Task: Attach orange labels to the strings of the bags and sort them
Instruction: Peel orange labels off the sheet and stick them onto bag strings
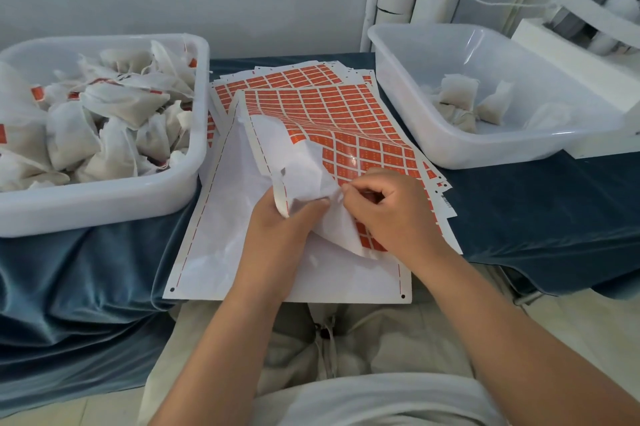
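Left hand (277, 217) and right hand (391, 207) both pinch a crumpled white backing sheet (301, 162), peeled off a glossy grid of orange labels (363, 134).

no text can be read: the orange labels (349, 103) on the sheets carry small print too blurred to make out, as do those on the bags (114, 107).

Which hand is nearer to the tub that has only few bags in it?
Right. The right hand is on the label sheet, below the right tub's near corner. The left hand is farther left, holding the peeled white backing.
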The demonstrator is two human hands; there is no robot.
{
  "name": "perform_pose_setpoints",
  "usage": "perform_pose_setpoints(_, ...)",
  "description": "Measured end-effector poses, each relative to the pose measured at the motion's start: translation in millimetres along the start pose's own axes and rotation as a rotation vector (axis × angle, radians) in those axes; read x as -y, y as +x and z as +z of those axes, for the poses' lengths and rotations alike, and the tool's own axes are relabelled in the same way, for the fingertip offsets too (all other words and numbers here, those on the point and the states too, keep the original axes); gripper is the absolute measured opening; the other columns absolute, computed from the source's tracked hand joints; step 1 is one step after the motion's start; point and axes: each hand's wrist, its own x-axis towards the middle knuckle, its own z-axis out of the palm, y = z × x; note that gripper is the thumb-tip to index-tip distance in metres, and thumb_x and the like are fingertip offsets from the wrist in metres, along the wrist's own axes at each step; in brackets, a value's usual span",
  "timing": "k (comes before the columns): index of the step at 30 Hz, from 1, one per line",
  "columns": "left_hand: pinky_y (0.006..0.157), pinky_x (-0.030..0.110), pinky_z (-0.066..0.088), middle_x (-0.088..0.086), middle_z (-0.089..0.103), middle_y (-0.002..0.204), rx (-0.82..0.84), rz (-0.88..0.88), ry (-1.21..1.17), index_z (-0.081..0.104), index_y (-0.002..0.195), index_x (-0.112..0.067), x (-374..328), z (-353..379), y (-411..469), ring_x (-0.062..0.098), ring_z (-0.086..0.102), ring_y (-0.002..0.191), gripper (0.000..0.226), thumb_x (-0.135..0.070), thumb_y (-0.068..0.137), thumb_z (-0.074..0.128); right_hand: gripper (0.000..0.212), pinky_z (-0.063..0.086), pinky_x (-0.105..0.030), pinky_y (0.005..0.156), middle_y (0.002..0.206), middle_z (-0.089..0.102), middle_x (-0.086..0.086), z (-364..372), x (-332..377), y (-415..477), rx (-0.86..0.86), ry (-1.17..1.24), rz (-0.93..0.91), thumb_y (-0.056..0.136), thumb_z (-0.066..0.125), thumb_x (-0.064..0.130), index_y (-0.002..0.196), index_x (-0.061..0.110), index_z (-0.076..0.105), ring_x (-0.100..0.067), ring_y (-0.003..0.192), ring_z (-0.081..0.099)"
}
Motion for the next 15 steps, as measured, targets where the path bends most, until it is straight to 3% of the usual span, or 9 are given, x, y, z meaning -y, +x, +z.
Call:
perform_pose_setpoints(3, 0.088, 0.039, 0.061, -0.013, 0.078, 0.119, -0.007, -0.001, 0.014, 0.073, 0.121, -0.044, 0, -1, -1, 0.013, 0.076, 0.107, 0.029, -0.03, 0.097, 0.064, 0.022, 0.053, -0.024, 0.07, 0.075, 0.071, 0.009, -3, -1, 1, -0.005, 0.06, 0.076, 0.097, 0.067, 0.028, 0.078, 0.026, 0.077, -0.012, 0.078, 0.067)
perform_pose_setpoints(7, 0.075, 0.02, 0.062, -0.018, 0.077, 0.117, 0.003, 0.0, 0.048, 0.072, 0.118, -0.05, -3, -1, -3, 0.005, 0.075, 0.104, 0.034, -0.026, 0.1, 0.055, 0.016, 0.05, -0.01, 0.076, 0.087, 0.075, 0.02, -6, 5, 2, 0.001, 0.16, 0.106, 0.094, 0.07, 0.044, 0.079, 0.044, 0.076, -0.003, 0.089, 0.069)
perform_pose_setpoints(10, 0.071, 0.014, 0.06, -0.02, 0.076, 0.116, -0.016, -0.017, 0.067, 0.071, 0.121, -0.048, -2, -1, -3, 0.002, 0.074, 0.102, 0.033, -0.032, 0.098, 0.053, 0.013, 0.049, -0.009, 0.075, 0.088, 0.074, 0.021, -5, 4, 2, 0.028, 0.136, 0.091, 0.093, 0.072, 0.049, 0.08, 0.051, 0.074, -0.003, 0.09, 0.068)
perform_pose_setpoints(12, 0.072, 0.023, 0.063, -0.019, 0.077, 0.113, -0.042, -0.041, 0.074, 0.071, 0.117, -0.049, 2, -2, -1, 0.003, 0.075, 0.1, 0.034, -0.031, 0.095, 0.052, 0.017, 0.049, -0.007, 0.075, 0.088, 0.074, 0.022, -4, 4, 2, 0.018, 0.135, 0.085, 0.096, 0.07, 0.043, 0.08, 0.05, 0.072, -0.002, 0.089, 0.068)
perform_pose_setpoints(15, 0.086, 0.041, 0.061, -0.014, 0.078, 0.112, -0.079, -0.088, 0.043, 0.074, 0.113, -0.045, 6, -5, 3, 0.011, 0.076, 0.102, 0.037, -0.026, 0.09, 0.052, 0.017, 0.051, -0.016, 0.077, 0.085, 0.074, 0.016, -3, 1, 2, 0.003, 0.127, 0.09, 0.099, 0.069, 0.035, 0.084, 0.041, 0.075, -0.007, 0.086, 0.068)
